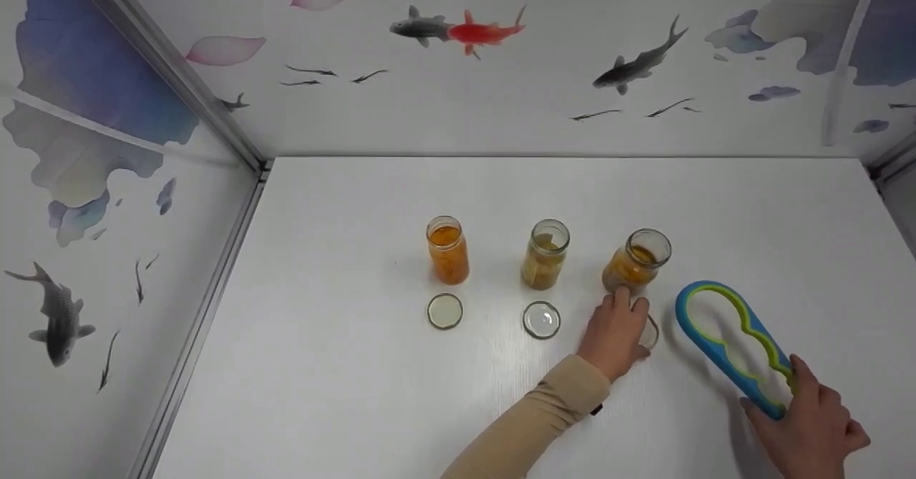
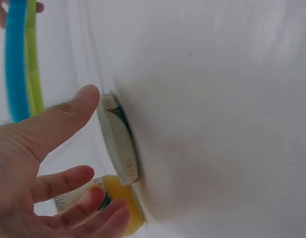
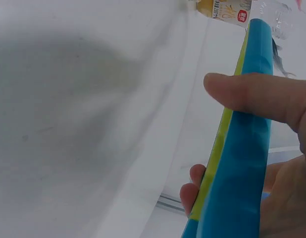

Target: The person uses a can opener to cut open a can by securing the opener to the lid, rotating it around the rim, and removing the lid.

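My left hand (image 1: 615, 332) is over a round lid (image 1: 650, 333) lying in front of the right-hand jar (image 1: 624, 268). In the left wrist view its thumb is at the rim of the lid (image 2: 117, 144), and the other fingers spread loosely beside the jar's yellow body (image 2: 134, 215). Whether the thumb touches the lid I cannot tell. My right hand (image 1: 812, 422) grips one end of a blue and green jar opener (image 1: 769, 343), holding it above the table. The right-hand jar is lidless, with orange-yellow contents and a label seen in the right wrist view.
Two more lidless jars stand to the left, one with orange contents (image 1: 449, 253) and one paler (image 1: 544, 264). In front of them lie a left lid (image 1: 445, 311) and a middle lid (image 1: 542, 320). Printed walls (image 1: 501, 107) border the white table (image 1: 322, 364).
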A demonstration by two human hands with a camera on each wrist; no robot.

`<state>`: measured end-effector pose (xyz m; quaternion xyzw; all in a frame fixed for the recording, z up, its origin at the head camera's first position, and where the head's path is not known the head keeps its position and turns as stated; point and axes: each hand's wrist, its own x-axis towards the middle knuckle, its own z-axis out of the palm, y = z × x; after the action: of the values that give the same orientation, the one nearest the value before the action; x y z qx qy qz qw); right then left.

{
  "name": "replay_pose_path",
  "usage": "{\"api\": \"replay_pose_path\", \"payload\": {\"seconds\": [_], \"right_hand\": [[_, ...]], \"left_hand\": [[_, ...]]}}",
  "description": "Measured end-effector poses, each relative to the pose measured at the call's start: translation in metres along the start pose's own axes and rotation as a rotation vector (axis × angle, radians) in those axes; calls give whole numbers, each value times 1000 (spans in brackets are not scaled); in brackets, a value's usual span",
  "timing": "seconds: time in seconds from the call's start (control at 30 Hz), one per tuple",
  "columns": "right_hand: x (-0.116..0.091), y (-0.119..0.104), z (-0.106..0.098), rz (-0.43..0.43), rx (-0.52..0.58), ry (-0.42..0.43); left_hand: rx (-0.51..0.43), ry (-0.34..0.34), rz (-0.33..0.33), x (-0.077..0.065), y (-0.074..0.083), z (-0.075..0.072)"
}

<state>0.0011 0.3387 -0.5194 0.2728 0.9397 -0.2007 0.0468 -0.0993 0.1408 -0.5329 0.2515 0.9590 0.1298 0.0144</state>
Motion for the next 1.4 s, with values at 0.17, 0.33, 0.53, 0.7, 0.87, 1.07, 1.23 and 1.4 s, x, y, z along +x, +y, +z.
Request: {"api": "replay_pose_path", "payload": {"seconds": [0.17, 0.33, 0.53, 0.7, 0.87, 1.07, 1.23, 1.4], "right_hand": [[4, 2, 2, -39, 16, -1], [13, 2, 4, -74, 21, -35], [22, 0, 4, -144, 32, -61], [27, -3, 3, -208, 60, -27], [35, -5, 6, -234, 76, -43], [45, -10, 11, -187, 69, -121], [50, -12, 17, -112, 46, -166], [53, -18, 21, -114, 38, -193]], "left_hand": [[71, 5, -12, -9, -9, -12], [48, 28, -21, -19, -22, -23], [12, 85, -14, -35, -44, -35], [1, 92, -27, -51, -66, -44], [-53, 35, -94, -64, -83, -54], [-23, 61, -123, -80, -101, -64], [34, 95, -135, -95, -115, -68], [31, 103, -172, -104, -124, -68]]}}
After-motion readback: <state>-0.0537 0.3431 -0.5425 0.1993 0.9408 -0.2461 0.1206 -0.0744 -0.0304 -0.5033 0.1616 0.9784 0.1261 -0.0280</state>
